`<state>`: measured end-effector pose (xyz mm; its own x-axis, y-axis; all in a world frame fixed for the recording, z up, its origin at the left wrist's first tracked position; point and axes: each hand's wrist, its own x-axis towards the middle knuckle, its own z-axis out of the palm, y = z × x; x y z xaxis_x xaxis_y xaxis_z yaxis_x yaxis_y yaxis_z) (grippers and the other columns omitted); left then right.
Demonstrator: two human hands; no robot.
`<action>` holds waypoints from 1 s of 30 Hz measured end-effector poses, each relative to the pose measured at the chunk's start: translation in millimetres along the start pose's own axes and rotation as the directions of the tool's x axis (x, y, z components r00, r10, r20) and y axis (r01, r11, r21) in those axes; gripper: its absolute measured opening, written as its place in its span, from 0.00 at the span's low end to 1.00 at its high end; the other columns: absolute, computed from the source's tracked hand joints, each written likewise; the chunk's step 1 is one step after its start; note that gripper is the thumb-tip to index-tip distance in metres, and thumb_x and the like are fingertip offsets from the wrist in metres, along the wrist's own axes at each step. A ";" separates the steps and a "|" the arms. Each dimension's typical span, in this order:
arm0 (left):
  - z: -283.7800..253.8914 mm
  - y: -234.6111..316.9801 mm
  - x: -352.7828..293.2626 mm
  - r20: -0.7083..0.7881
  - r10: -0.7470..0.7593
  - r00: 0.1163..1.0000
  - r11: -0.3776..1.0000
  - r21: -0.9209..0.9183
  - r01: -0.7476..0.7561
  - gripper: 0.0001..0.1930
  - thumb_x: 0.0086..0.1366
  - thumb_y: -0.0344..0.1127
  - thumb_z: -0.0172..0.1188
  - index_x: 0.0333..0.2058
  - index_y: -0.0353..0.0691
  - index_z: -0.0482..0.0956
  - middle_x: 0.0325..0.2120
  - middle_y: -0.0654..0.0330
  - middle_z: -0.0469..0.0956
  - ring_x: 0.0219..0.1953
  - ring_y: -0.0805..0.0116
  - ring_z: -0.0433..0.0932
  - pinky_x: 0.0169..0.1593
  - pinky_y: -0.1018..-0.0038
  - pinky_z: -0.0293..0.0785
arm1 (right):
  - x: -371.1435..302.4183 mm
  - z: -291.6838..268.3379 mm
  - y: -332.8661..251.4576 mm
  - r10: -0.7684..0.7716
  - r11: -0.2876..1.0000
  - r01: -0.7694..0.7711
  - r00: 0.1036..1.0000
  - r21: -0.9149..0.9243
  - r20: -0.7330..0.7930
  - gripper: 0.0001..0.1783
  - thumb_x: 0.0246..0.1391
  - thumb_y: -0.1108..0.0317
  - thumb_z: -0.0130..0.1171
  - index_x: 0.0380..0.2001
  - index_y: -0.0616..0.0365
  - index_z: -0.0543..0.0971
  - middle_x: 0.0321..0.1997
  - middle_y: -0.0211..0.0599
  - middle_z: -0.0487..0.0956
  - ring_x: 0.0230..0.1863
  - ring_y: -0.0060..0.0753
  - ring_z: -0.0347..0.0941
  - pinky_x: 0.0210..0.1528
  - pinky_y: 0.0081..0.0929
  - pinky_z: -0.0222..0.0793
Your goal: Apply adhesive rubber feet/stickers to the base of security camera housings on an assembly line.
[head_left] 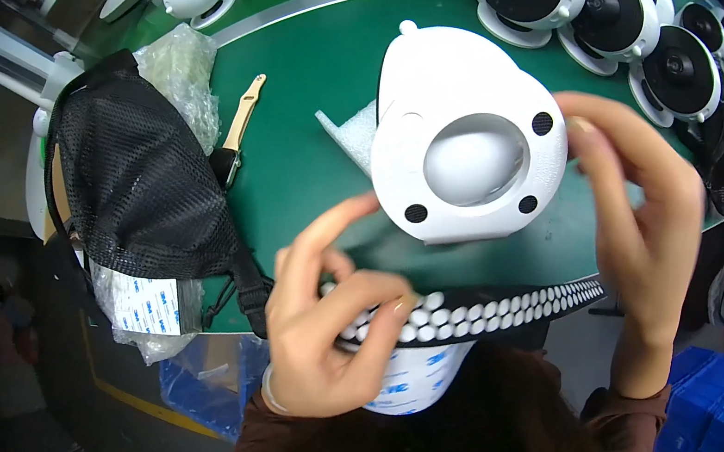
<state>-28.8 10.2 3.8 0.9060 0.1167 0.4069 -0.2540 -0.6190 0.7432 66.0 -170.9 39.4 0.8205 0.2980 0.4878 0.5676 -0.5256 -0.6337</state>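
A white camera is tipped so its ring-shaped base faces me, with three round black pads around the rim and a white dome inside the opening. My right hand grips its right edge between thumb and fingers. My left hand touches the camera's lower left edge with the index finger. Its thumb and another finger pinch together over a dark strip of small white round pads; whatever they hold is too small to make out. That strip runs across the table's near edge, above a roll of white-and-blue backing paper.
Several white cameras with black fronts stand at the far right. On the left are a black mesh bag, bubble wrap and a watch with a tan strap. White foam lies behind the held camera. Blue crates are stacked lower right.
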 end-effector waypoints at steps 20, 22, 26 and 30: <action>-15.9 2.3 6.8 0.150 0.258 0.954 0.953 -0.205 -0.226 0.07 0.37 0.23 0.63 0.20 0.39 0.78 0.13 0.66 0.68 0.19 0.70 0.61 0.30 0.76 0.53 | -60.3 13.5 -20.6 -0.354 0.914 0.321 0.930 0.248 0.102 0.12 0.35 0.80 0.62 0.30 0.64 0.78 0.29 0.43 0.79 0.28 0.35 0.77 0.30 0.24 0.75; -14.9 3.2 7.6 0.146 0.249 0.957 0.950 -0.229 -0.212 0.07 0.37 0.23 0.62 0.20 0.40 0.78 0.13 0.67 0.67 0.19 0.70 0.60 0.30 0.76 0.52 | -61.1 14.7 -19.5 -0.313 0.921 0.282 0.947 0.268 0.080 0.11 0.35 0.80 0.63 0.28 0.63 0.78 0.29 0.42 0.79 0.27 0.35 0.77 0.28 0.23 0.74; -14.4 3.8 4.7 0.109 0.249 0.962 0.959 -0.170 -0.229 0.06 0.37 0.23 0.61 0.19 0.40 0.78 0.13 0.67 0.66 0.19 0.71 0.59 0.30 0.76 0.51 | -57.4 13.8 -21.5 -0.220 0.916 0.164 0.968 0.366 0.117 0.08 0.37 0.79 0.63 0.26 0.62 0.77 0.28 0.37 0.79 0.26 0.34 0.76 0.26 0.22 0.72; -14.5 5.4 2.9 0.086 0.278 0.957 0.956 -0.120 -0.267 0.06 0.36 0.23 0.61 0.18 0.40 0.78 0.12 0.67 0.66 0.18 0.70 0.59 0.30 0.76 0.51 | -49.2 10.8 -16.3 -0.184 0.895 0.059 0.952 0.443 0.245 0.07 0.38 0.78 0.63 0.26 0.60 0.77 0.26 0.34 0.78 0.24 0.32 0.75 0.24 0.23 0.69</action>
<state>-32.5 18.5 16.8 0.8251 -0.1272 0.5505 -0.5257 -0.5296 0.6657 17.2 -168.4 19.3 0.6933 0.5756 0.4337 0.5860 -0.0999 -0.8041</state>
